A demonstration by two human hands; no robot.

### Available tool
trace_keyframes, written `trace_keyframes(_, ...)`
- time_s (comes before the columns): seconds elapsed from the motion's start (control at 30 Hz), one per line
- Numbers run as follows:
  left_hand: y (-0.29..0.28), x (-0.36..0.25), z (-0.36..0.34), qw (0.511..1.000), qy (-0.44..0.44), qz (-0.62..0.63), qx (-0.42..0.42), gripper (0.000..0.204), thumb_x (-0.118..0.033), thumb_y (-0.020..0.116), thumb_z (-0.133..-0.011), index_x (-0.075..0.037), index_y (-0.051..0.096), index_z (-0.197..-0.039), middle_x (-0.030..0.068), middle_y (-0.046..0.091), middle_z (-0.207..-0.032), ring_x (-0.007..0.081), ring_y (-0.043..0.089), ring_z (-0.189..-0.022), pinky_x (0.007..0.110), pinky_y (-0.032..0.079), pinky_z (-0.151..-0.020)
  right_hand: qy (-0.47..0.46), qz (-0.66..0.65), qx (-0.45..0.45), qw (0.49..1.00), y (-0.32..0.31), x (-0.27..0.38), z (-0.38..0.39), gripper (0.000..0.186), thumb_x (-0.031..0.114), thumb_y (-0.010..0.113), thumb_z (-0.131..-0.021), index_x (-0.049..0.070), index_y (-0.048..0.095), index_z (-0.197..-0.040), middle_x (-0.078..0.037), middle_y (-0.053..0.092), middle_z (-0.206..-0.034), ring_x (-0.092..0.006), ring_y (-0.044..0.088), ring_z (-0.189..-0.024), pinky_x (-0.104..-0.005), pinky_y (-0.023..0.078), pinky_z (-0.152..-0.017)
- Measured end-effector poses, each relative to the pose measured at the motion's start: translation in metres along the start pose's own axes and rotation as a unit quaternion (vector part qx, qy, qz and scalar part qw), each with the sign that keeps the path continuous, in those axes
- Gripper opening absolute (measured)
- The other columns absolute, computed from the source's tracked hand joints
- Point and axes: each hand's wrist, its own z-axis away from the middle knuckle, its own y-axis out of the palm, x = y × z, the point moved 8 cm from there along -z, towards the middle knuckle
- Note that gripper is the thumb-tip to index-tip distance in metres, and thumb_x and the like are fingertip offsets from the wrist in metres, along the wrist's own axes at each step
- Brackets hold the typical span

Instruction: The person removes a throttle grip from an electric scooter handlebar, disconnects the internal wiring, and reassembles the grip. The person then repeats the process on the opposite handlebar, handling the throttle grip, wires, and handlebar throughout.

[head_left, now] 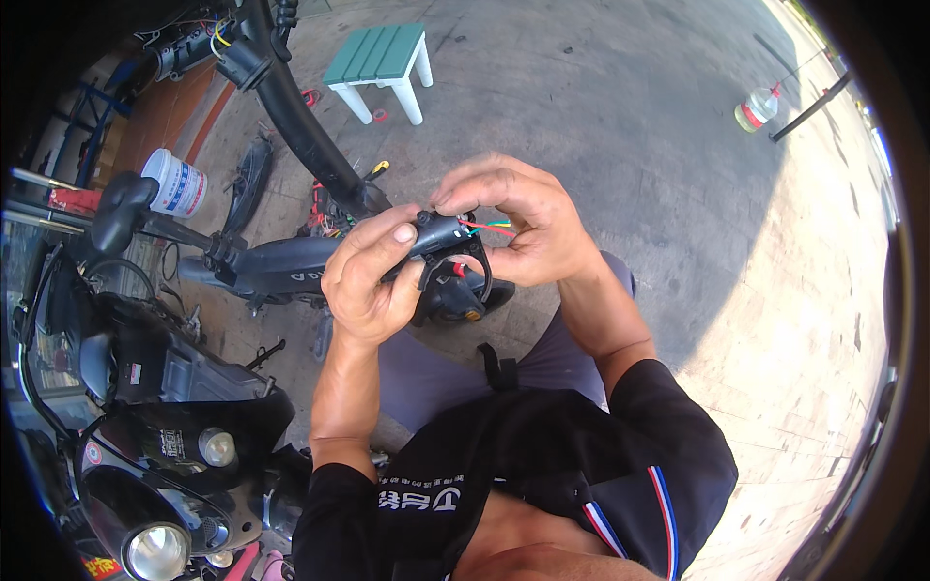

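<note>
A black tubular part (441, 233) with thin red, green and yellow wires (492, 227) coming out of its right end is between my hands. My left hand (363, 276) is closed round its left side, thumb below and fingers on top. Curved over the wire end is my right hand (538, 221), its fingertips touching the top of the part and its thumb lower down. Just beneath sits a black piece with a red button (458, 270). Below that shows a dark rounded lamp-like unit (455, 300). My fingers partly hide the part.
A black electric bike frame (291, 126) stands in front, its saddle (123, 208) at left. Beyond are a green-topped stool (376, 52), a white bucket (177, 184) and, far right, a bottle (756, 108). A dark scooter (170, 455) stands close on my left.
</note>
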Motion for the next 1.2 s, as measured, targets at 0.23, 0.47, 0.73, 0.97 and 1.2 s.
trace_keyframes(0.23, -0.001, -0.009, 0.004, 1.000, 0.003, 0.005, 0.005, 0.043, -0.002, 0.072, -0.081, -0.005, 0.056, -0.121, 0.0248, 0.064, -0.109, 0.0302, 0.067, -0.092, 0.036, 0.057, -0.075, -0.025, -0.009, 0.024, 0.999, 0.000, 0.012, -0.007, 0.034, 0.006, 0.082, -0.070, 0.003, 0.068, -0.101, -0.012, 0.067, -0.100, -0.0236, 0.068, -0.092, -0.0334, 0.056, -0.079)
trace_keyframes(0.47, -0.003, -0.023, -0.003, 0.998, 0.043, -0.047, 0.006, 0.033, -0.005, 0.070, -0.083, -0.002, 0.058, -0.114, 0.0227, 0.066, -0.100, 0.0333, 0.070, -0.084, 0.038, 0.058, -0.068, -0.044, -0.012, 0.052, 0.998, 0.001, 0.021, -0.008, 0.041, -0.002, 0.077, -0.067, 0.005, 0.066, -0.107, -0.009, 0.066, -0.103, -0.0260, 0.066, -0.093, -0.0340, 0.055, -0.078)
trace_keyframes(0.73, -0.006, -0.034, -0.007, 0.994, 0.094, -0.040, 0.023, 0.040, 0.003, 0.071, -0.075, -0.001, 0.058, -0.113, 0.0237, 0.065, -0.103, 0.0361, 0.069, -0.084, 0.041, 0.060, -0.070, -0.055, -0.007, 0.052, 0.997, 0.005, 0.027, -0.010, 0.041, -0.001, 0.076, -0.067, 0.006, 0.066, -0.107, -0.009, 0.064, -0.104, -0.0269, 0.065, -0.096, -0.0343, 0.055, -0.079)
trace_keyframes(0.97, -0.008, -0.031, -0.006, 0.990, 0.115, -0.071, 0.028, 0.038, 0.003, 0.071, -0.076, 0.000, 0.058, -0.112, 0.0241, 0.064, -0.104, 0.0364, 0.069, -0.085, 0.042, 0.060, -0.071, -0.042, 0.010, 0.073, 0.996, 0.009, 0.026, -0.010, 0.029, -0.001, 0.076, -0.073, 0.004, 0.069, -0.101, -0.012, 0.067, -0.101, -0.0262, 0.068, -0.091, -0.0329, 0.057, -0.074)
trace_keyframes(1.2, -0.011, -0.032, -0.012, 0.995, 0.070, -0.055, 0.046, 0.033, -0.005, 0.074, -0.078, 0.002, 0.060, -0.106, 0.0218, 0.067, -0.096, 0.0328, 0.069, -0.080, 0.039, 0.058, -0.066, -0.089, -0.024, 0.092, 0.991, 0.017, 0.021, -0.012, 0.028, 0.011, 0.082, -0.075, 0.006, 0.070, -0.100, -0.011, 0.067, -0.099, -0.0233, 0.068, -0.089, -0.0319, 0.057, -0.072)
